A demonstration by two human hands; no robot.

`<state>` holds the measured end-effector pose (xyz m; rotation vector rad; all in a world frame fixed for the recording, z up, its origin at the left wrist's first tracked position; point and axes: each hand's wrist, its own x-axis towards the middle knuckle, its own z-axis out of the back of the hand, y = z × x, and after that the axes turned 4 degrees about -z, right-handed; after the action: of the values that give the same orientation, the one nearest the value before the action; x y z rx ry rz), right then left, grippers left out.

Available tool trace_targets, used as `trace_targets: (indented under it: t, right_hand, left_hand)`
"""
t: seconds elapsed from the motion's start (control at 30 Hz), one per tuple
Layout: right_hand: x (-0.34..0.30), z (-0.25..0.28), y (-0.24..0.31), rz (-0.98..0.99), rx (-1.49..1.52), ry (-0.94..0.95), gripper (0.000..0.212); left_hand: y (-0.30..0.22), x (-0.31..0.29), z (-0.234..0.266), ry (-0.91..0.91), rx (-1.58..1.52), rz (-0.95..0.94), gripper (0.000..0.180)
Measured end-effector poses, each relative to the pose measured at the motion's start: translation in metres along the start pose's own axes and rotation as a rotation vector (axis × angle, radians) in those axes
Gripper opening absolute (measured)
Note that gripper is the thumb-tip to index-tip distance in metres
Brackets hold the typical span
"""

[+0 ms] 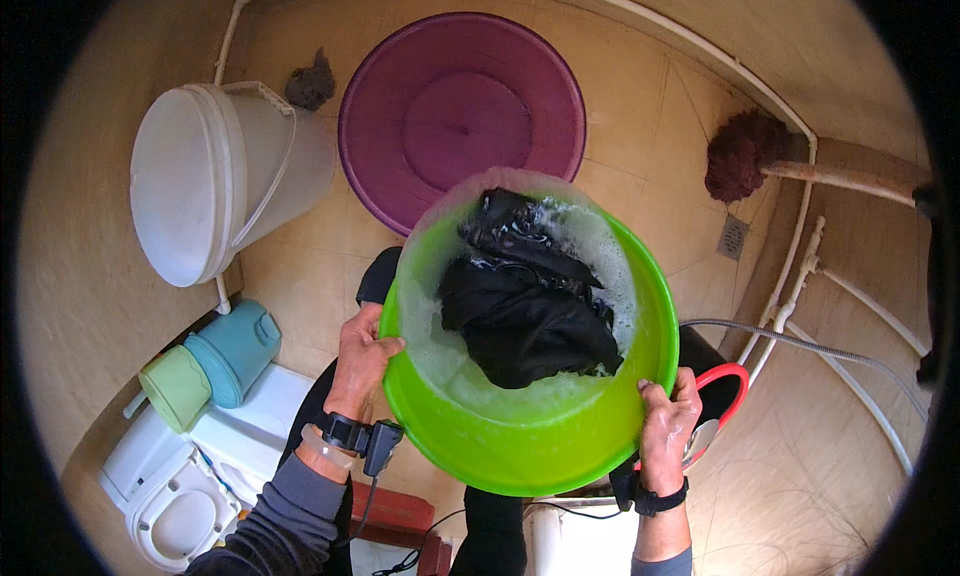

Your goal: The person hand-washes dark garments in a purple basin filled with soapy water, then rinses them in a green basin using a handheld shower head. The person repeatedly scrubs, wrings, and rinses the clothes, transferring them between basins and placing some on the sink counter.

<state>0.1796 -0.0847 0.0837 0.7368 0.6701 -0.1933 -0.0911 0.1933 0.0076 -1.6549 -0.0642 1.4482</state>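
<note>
A bright green plastic basin (pixel 520 456) is held up in front of me, tilted away toward the far side. Soapy water (pixel 462 368) with white foam lies in it and reaches the far rim, in front of the purple basin (pixel 465 126) on the floor. Whether any water runs over that rim I cannot tell. A wet black garment (pixel 530 326) lies bunched in the suds. My left hand (pixel 366 348) is closed on the basin's left rim, its thumb on top. On the near right rim my right hand (pixel 668 416) grips it likewise.
A white lidded bucket (pixel 280 166) lies tipped at the left. Below it are a teal bucket (pixel 240 351), a pale green pail (pixel 175 388) and a toilet (pixel 183 516). At the right stand a mop (pixel 745 156), white pipes (pixel 795 286) and a floor drain (pixel 733 236).
</note>
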Motion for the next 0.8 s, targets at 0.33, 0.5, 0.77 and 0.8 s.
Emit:
trace_targets:
  t: [0.33, 0.5, 0.77, 0.8]
  right_hand:
    - [0.003, 0.000, 0.055, -0.001, -0.146, 0.075, 0.008]
    - [0.020, -0.006, 0.068, 0.061, -0.230, 0.087, 0.007]
    - [0.038, 0.000, 0.106, -0.022, -0.336, 0.214, 0.011]
    - [0.041, 0.000, 0.112, -0.030, -0.342, 0.248, 0.015]
  left_hand:
    - [-0.005, 0.016, 0.017, 0.069, -0.132, 0.047, 0.027]
    - [-0.003, 0.022, 0.022, 0.079, -0.203, 0.070, 0.030]
    - [-0.013, 0.025, 0.028, 0.167, -0.195, 0.102, 0.033]
    - [-0.015, 0.026, 0.027, 0.193, -0.214, 0.092, 0.035]
